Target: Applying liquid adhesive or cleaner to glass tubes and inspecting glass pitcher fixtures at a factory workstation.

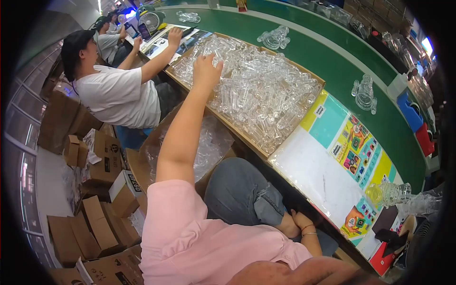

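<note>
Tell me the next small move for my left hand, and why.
Probably close the left hand on one piece and lift it: its fingers rest on the pile of clear plastic pieces in the cardboard tray, while the right hand lies by the knee.

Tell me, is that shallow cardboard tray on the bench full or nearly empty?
Full. The shallow cardboard tray is heaped edge to edge with clear plastic pieces, and the left hand rests on the pile.
</note>
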### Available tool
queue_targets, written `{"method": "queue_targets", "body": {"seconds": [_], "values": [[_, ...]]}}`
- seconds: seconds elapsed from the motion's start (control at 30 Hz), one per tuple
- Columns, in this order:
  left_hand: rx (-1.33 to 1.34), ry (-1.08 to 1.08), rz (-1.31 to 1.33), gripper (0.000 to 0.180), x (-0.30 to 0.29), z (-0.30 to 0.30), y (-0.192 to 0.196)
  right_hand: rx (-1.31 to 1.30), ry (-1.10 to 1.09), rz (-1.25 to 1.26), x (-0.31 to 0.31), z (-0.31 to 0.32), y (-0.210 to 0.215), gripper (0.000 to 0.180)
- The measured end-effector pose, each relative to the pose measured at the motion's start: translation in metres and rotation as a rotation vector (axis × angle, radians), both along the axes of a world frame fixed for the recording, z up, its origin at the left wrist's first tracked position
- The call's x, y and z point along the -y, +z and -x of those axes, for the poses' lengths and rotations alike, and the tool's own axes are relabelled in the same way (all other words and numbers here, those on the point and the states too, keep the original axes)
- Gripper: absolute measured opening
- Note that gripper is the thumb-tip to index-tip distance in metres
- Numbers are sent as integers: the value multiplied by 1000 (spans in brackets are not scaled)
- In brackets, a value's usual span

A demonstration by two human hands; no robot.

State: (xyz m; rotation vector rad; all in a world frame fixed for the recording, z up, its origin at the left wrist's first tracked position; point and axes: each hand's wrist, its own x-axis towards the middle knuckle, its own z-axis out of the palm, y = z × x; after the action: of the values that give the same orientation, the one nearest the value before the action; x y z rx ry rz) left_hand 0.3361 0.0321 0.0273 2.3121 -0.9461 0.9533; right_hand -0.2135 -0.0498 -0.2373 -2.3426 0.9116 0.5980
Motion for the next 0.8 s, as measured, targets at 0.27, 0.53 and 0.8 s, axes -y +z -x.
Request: {"method": "queue_targets", "body": {"seconds": [0.27,0.53,0.8], "values": [[-371,166,-152,29,8,-27,-14,-153,-29,-134,2,-6,5,60],[-574,-480,497,22,24,60,47,-120,-42,-194,2,5,-8,62],[-981,-1071,240,18,52,235,57,-64,-14,-315,4,3,24,66]]}}
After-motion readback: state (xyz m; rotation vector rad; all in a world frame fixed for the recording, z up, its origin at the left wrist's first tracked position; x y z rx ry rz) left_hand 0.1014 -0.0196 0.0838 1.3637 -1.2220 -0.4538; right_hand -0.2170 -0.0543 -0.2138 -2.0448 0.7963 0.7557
